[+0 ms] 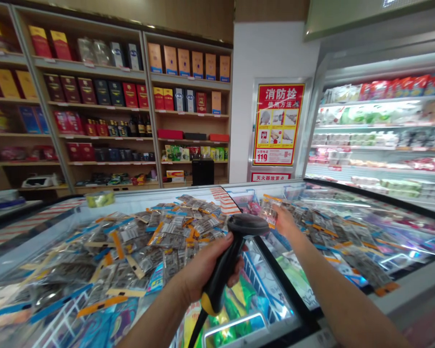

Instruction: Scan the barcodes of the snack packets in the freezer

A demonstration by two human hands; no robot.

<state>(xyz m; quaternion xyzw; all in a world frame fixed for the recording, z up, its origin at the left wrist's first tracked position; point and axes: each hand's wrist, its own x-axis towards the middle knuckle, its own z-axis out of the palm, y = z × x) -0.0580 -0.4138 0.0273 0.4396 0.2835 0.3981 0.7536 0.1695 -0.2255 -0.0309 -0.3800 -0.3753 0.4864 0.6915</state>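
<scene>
My left hand (207,267) is closed around the grip of a black barcode scanner (223,270) with a yellow band at its base and a cable running down. The scanner's head points to the right. My right hand (284,220), reaching farther out, pinches a small clear packet (270,209) with an orange strip on top, just beyond the scanner's head. To the left, many similar packets (174,224) with orange or blue strips lie heaped in the freezer. More packets (348,237) rest on the right side of the freezer.
The chest freezer has a black-edged glass lid (279,285) in front of me. A roll of tape (100,198) sits near its back left rim. Shelves (105,106) of boxes and bottles stand behind. A red poster (279,124) hangs on the wall, and a lit cooler (380,135) is at right.
</scene>
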